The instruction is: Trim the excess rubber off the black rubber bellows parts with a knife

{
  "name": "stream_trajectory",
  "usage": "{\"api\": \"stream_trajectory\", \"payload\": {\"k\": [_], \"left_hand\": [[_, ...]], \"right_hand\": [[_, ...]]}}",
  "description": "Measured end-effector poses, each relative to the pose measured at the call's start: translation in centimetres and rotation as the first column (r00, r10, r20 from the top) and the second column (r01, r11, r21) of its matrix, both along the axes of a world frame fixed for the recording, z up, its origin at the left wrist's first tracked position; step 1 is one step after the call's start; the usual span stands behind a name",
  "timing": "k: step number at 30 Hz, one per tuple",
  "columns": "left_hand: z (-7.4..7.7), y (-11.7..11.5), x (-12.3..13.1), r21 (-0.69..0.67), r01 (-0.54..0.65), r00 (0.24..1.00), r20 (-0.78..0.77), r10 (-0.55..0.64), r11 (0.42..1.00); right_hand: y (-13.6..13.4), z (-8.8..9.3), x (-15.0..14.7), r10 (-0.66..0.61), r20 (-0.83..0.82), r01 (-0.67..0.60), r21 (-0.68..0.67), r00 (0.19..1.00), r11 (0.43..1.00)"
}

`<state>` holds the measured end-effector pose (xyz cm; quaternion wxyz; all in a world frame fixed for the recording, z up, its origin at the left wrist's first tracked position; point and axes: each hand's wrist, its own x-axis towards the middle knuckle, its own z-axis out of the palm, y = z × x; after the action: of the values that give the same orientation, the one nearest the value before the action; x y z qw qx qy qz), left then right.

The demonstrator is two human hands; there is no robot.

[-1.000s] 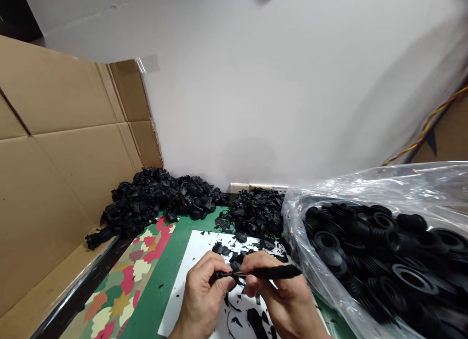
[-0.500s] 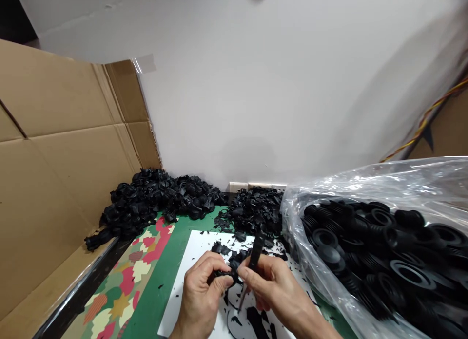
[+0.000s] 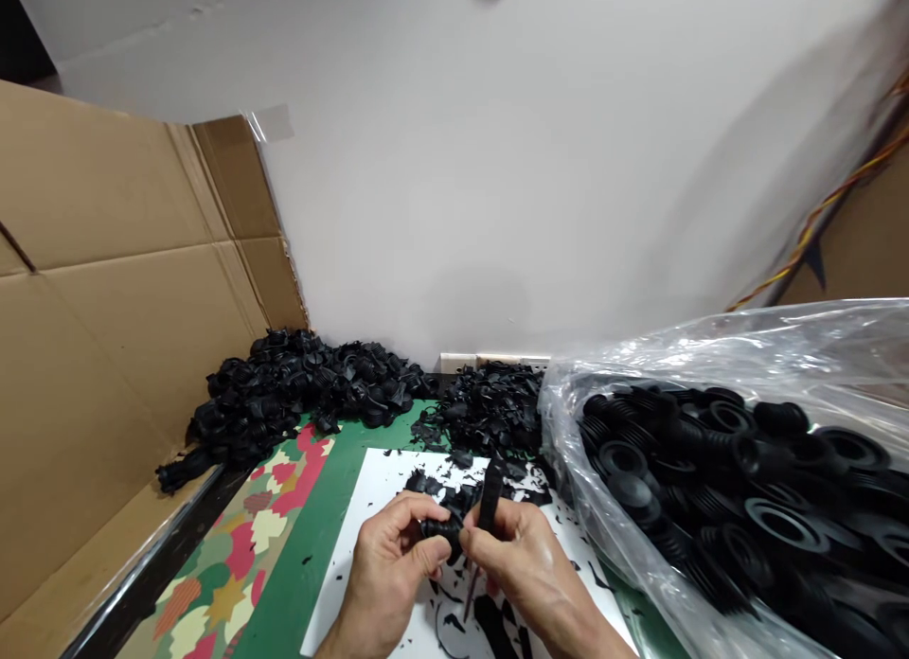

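Note:
Above a white sheet (image 3: 347,555), my left hand (image 3: 390,569) pinches a small ribbed black rubber part (image 3: 441,534) between thumb and fingers. My right hand (image 3: 529,564) is closed on a slim tool with a black handle (image 3: 490,493); its thin metal tip points down toward the sheet. The right thumb and fingertip touch the right side of the rubber part. Black scraps and a thin curved strip lie on the sheet around and below both hands.
Behind to the left is a heap of black ribbed parts (image 3: 319,380), with a pile of black scraps (image 3: 493,403) beside it. A clear plastic bag (image 3: 568,451) of black rubber parts stands right. Cardboard (image 3: 128,186) rises at left.
The rubber part has turned in my fingers, so that more of its ribbed side shows. The tool stands slightly more upright in my right hand. The whole view has shifted a little.

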<state>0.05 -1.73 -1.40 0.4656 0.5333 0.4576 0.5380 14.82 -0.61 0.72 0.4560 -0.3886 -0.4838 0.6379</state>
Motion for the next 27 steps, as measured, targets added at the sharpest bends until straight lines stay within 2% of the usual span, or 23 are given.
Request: {"api": "stream_trajectory", "payload": {"k": [5,9,13,17,21,24,27], "left_hand": [[0.2,0.0,-0.1,-0.032,0.012,1.000,-0.015,-0.013,0.999],[0.2,-0.2,0.0,-0.002,-0.028,0.998,-0.063,0.028,1.000],[0.2,-0.3,0.0,0.039,-0.079,0.988,-0.129,0.084,0.996],[0.4,-0.3,-0.2,0.119,-0.122,0.967,-0.210,0.145,0.985],[0.6,-0.4,-0.2,0.170,-0.133,0.948,-0.265,0.176,0.976],[0.6,-0.5,-0.2,0.160,-0.130,0.944,-0.281,0.171,0.979],[0.5,-0.6,-0.2,0.164,-0.118,0.940,-0.300,0.163,0.980]], "right_hand": [[0.2,-0.8,-0.1,-0.029,0.038,0.031,-0.035,0.999,0.999],[0.2,-1.6,-0.5,-0.032,0.031,0.033,-0.043,0.999,0.999],[0.2,-1.6,-0.3,-0.028,0.065,0.030,-0.029,0.997,0.999],[0.6,-1.0,1.2,-0.078,0.104,0.074,0.038,0.992,0.997],[0.9,-1.1,2.4,-0.175,-0.022,0.176,0.153,0.984,0.972],[0.6,-1.8,2.2,-0.183,-0.015,0.180,0.252,0.983,0.951],[0.2,-2.3,1.5,-0.192,0.007,0.182,0.295,0.981,0.938]]}}
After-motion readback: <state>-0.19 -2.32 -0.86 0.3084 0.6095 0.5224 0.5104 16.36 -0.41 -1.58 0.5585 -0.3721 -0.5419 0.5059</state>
